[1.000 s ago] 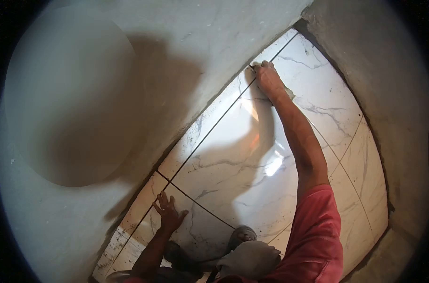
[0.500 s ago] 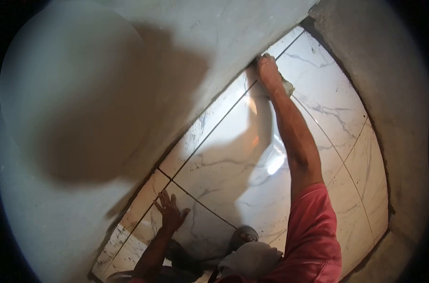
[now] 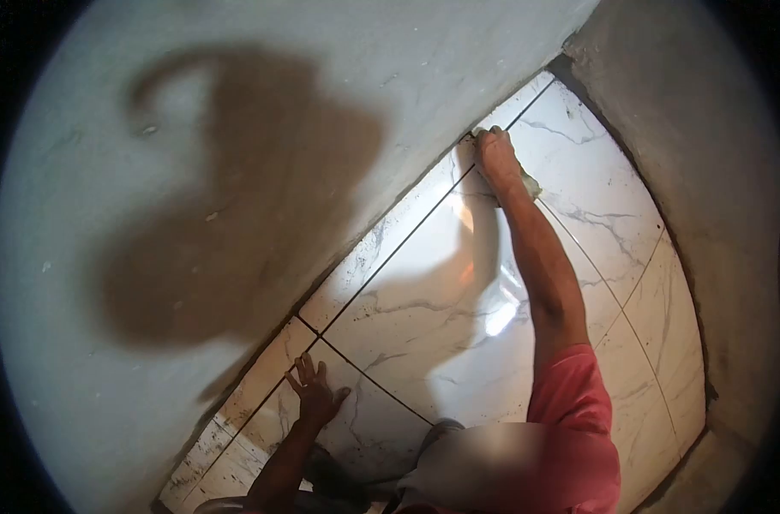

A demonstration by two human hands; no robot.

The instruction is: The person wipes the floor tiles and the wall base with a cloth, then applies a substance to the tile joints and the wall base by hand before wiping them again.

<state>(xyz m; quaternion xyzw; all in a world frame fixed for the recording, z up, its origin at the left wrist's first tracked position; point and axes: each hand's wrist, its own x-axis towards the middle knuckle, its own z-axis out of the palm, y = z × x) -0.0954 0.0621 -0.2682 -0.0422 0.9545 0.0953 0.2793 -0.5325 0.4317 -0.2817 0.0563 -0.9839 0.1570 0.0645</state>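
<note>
White marbled floor tiles (image 3: 407, 317) with dark joints lie under both hands. My right hand (image 3: 497, 158) is closed at the far tile edge beside the wall, over a pale greenish cloth or sponge (image 3: 530, 183) that pokes out past its right side. Most of that piece is hidden beneath the hand and wrist. Low in the view, my left hand (image 3: 317, 392) rests on a tile near a joint crossing, fingers spread, holding nothing.
A grey plastered wall (image 3: 407, 77) with a large shadow runs along the left. Another rough wall (image 3: 707, 154) curves down the right side. A dark, rough gap borders the tiles. Clothed legs show at the bottom.
The scene sits slightly lower in the view. My right hand remains at the joint by the wall, and my left hand keeps its spread pose on the tile.
</note>
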